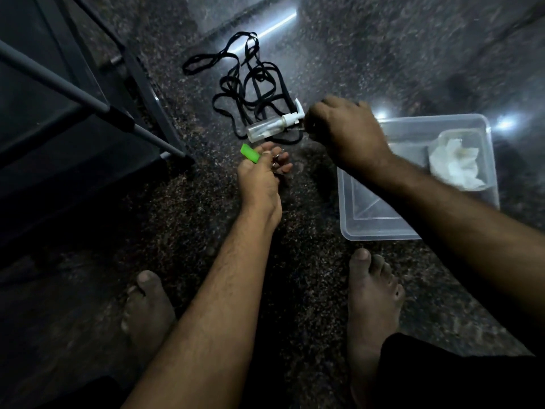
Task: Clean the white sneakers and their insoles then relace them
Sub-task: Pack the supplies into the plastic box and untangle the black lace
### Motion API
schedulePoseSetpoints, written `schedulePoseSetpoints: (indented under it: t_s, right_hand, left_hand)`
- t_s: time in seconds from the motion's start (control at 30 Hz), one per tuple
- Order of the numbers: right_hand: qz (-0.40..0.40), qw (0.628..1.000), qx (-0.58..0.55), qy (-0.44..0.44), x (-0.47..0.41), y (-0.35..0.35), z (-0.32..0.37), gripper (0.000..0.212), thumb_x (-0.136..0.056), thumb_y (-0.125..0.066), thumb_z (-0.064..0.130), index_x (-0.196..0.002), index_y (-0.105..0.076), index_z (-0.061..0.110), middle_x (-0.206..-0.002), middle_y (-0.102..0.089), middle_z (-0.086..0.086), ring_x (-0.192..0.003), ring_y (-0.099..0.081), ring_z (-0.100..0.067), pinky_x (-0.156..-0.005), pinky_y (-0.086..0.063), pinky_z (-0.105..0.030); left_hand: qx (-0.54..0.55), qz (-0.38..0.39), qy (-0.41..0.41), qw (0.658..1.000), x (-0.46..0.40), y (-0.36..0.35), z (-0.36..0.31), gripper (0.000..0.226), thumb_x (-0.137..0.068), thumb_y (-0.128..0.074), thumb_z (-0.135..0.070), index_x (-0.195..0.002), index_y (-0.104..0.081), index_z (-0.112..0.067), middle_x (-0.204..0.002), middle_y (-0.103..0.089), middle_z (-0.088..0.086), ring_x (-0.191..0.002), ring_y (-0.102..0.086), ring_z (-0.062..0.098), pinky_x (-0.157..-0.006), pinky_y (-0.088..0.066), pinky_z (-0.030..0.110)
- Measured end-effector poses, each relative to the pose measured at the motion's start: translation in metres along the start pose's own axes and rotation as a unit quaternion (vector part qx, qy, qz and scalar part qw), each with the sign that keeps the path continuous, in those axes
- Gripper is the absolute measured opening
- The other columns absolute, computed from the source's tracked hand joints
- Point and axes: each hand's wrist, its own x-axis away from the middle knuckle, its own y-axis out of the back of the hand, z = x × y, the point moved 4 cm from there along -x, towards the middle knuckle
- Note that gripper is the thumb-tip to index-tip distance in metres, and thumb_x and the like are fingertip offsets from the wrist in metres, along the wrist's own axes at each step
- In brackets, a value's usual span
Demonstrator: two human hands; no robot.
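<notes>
sneakers are out of view; black laces [250, 93] lie loose at upper centre, so relacing remains. left hand [259, 178] grips a green tool [250, 154]; right hand [345, 128] curls by the bottle [271, 128], contents unclear.

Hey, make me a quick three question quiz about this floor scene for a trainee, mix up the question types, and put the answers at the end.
1. True or false: the black laces lie loose on the floor.
2. What lies in the clear plastic tub? A) white cloth B) sponge C) brush
3. Which hand holds the green object?

Key:
1. True.
2. A, the white cloth.
3. The left hand; the right hand is at the pump bottle.
</notes>
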Motion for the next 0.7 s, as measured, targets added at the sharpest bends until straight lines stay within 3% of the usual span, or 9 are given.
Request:
schedulePoseSetpoints:
  t_s: [0.1, 0.17, 0.23, 0.27, 0.33, 0.4, 0.5, 0.6, 0.7]
  right_hand:
    - [-0.101, 0.97, -0.208, -0.081, 0.017, 0.017, -0.002, 0.019, -0.091, -0.064, 0.02, -0.11, -0.067, 0.016, -0.103, -0.062, 0.001, -0.088, -0.061, -0.013, -0.078, -0.049, -0.029]
    - [-0.099, 0.892, -0.404, -0.177, 0.03, 0.015, -0.002, 0.017, -0.094, -0.063, 0.017, -0.106, -0.07, 0.008, -0.095, -0.07, -0.001, -0.084, -0.064, -0.007, -0.077, -0.054, -0.024]
    - [-0.049, 0.784, -0.567, -0.249, 0.045, 0.008, 0.006, 0.016, -0.098, -0.058, 0.014, -0.097, -0.07, 0.003, -0.084, -0.071, -0.006, -0.074, -0.065, -0.009, -0.067, -0.053, -0.023]
    - [-0.03, 0.738, -0.616, -0.273, 0.052, 0.005, 0.009, 0.019, -0.099, -0.055, 0.011, -0.09, -0.069, 0.003, -0.081, -0.071, -0.009, -0.072, -0.065, -0.015, -0.064, -0.053, -0.023]
    - [-0.029, 0.694, -0.649, -0.31, 0.061, 0.003, 0.011, 0.025, -0.096, -0.049, 0.005, -0.075, -0.064, 0.006, -0.083, -0.071, -0.02, -0.072, -0.062, -0.026, -0.063, -0.049, -0.03]
    - [-0.056, 0.687, -0.637, -0.346, 0.068, -0.003, -0.001, 0.019, -0.088, -0.045, 0.007, -0.073, -0.057, 0.01, -0.086, -0.07, -0.025, -0.072, -0.058, -0.027, -0.058, -0.045, -0.034]
    - [-0.052, 0.747, -0.567, -0.343, 0.08, -0.008, -0.017, 0.009, -0.084, -0.05, 0.026, -0.079, -0.057, 0.022, -0.083, -0.069, -0.015, -0.068, -0.06, -0.024, -0.057, -0.048, -0.041]
    - [-0.034, 0.752, -0.567, -0.336, 0.096, -0.014, -0.026, 0.017, -0.093, -0.051, 0.028, -0.095, -0.062, 0.014, -0.084, -0.071, -0.008, -0.064, -0.062, -0.018, -0.051, -0.047, -0.032]
    - [-0.03, 0.762, -0.549, -0.343, 0.113, -0.016, -0.038, 0.021, -0.098, -0.054, 0.031, -0.104, -0.067, 0.015, -0.092, -0.075, -0.002, -0.084, -0.071, -0.017, -0.066, -0.054, -0.032]
  left_hand:
    - [0.051, 0.012, 0.022, 0.998, 0.01, -0.008, 0.004, 0.017, -0.101, -0.041, 0.004, -0.106, -0.055, -0.003, -0.092, -0.066, 0.019, -0.07, -0.064, 0.019, -0.054, -0.054, 0.025]
    - [0.08, 0.026, 0.028, 0.996, 0.016, -0.016, 0.006, 0.017, -0.1, -0.04, 0.004, -0.104, -0.056, -0.002, -0.089, -0.067, 0.021, -0.068, -0.067, 0.021, -0.057, -0.056, 0.026]
    - [0.098, 0.042, 0.035, 0.994, 0.024, -0.027, 0.008, 0.016, -0.101, -0.041, 0.0, -0.098, -0.057, -0.004, -0.085, -0.069, 0.02, -0.066, -0.07, 0.021, -0.057, -0.057, 0.028]
    - [0.098, 0.05, 0.039, 0.993, 0.029, -0.034, 0.011, 0.017, -0.102, -0.041, -0.003, -0.097, -0.057, -0.004, -0.083, -0.069, 0.018, -0.065, -0.07, 0.021, -0.056, -0.057, 0.028]
    - [0.086, 0.061, 0.052, 0.993, 0.039, -0.045, 0.018, 0.018, -0.105, -0.04, -0.01, -0.098, -0.056, -0.005, -0.075, -0.07, 0.013, -0.061, -0.068, 0.02, -0.052, -0.055, 0.027]
    - [0.052, 0.067, 0.061, 0.995, 0.048, -0.054, 0.028, 0.021, -0.107, -0.04, -0.016, -0.098, -0.056, -0.007, -0.071, -0.068, 0.011, -0.054, -0.063, 0.017, -0.047, -0.05, 0.024]
    - [-0.011, 0.072, 0.063, 0.995, 0.057, -0.064, 0.041, 0.024, -0.108, -0.039, -0.02, -0.096, -0.058, -0.01, -0.067, -0.06, 0.006, -0.047, -0.05, 0.011, -0.04, -0.037, 0.019]
    - [-0.084, 0.089, 0.041, 0.992, 0.066, -0.078, 0.055, 0.023, -0.107, -0.045, -0.024, -0.099, -0.059, -0.009, -0.071, -0.057, 0.007, -0.051, -0.049, 0.011, -0.04, -0.036, 0.019]
    - [-0.164, 0.128, 0.003, 0.978, 0.078, -0.096, 0.066, 0.032, -0.105, -0.048, -0.036, -0.106, -0.06, -0.006, -0.092, -0.069, 0.011, -0.081, -0.068, 0.018, -0.067, -0.057, 0.028]
